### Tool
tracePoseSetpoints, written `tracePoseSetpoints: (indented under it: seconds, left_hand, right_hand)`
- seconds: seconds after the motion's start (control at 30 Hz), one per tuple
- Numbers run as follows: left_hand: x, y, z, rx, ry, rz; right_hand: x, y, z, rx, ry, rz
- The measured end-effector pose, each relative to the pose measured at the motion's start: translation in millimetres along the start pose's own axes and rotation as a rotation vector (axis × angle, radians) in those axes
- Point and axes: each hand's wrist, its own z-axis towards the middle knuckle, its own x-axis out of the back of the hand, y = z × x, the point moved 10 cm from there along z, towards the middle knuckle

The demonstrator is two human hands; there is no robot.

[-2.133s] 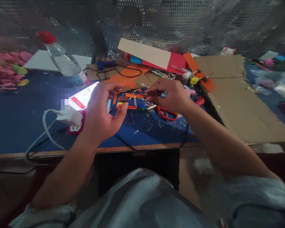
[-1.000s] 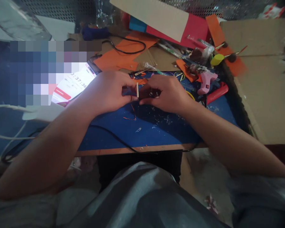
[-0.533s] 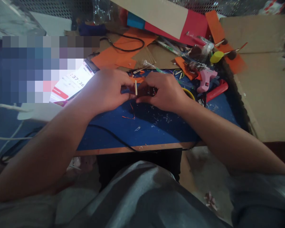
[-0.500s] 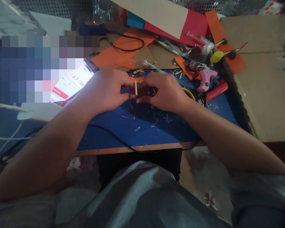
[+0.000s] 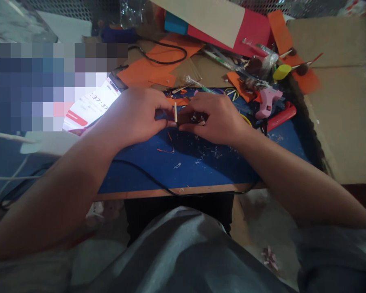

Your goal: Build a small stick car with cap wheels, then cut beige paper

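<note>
My left hand is closed in a pinch at a short pale wooden stick, which stands nearly upright at its fingertips. Facing it, my right hand is curled, with thumb and fingers closed around something dark and small that I cannot make out. The fingertips of both hands almost meet over the blue tabletop. Just below them lies a thin orange thread with white scraps around it.
A lit phone lies at the left. At the right are a pink glue gun, a red-handled tool and a yellow object. Orange paper lies behind my hands. A black cable crosses the front edge.
Both hands stay together at the stick. My right hand has shifted slightly to the right, in step with a small shift of the whole view.
</note>
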Motion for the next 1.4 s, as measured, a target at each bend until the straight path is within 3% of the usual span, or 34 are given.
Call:
tracePoseSetpoints:
  seconds: [0.47,0.73,0.83,0.87,0.9,1.1,1.4]
  left_hand:
    - [-0.7,-1,0,-0.01,0.002,-0.012]
    - [3.4,1,-1,-0.032,0.01,0.073]
    - [3.3,3,-2,-0.004,-0.033,0.094]
    - [-3.3,5,-2,-0.014,-0.105,0.121]
    - [5.4,6,-2,-0.017,-0.018,0.114]
    - [2.0,1,-1,-0.013,0.0,0.003]
    - [2.7,1,-2,-0.017,0.004,0.039]
  right_hand:
    - [-4,1,4,-0.044,-0.009,-0.038]
    - [7,0,-1,-0.08,0.013,-0.045]
    - [10,-3,-2,-0.106,0.019,-0.032]
    - [11,-4,-3,-0.107,0.018,-0.027]
    - [12,-5,-3,-0.103,0.02,-0.022]
    - [11,-10,-5,-0.01,0.063,-0.034]
    - [14,-13,-8,0.027,0.081,-0.03]
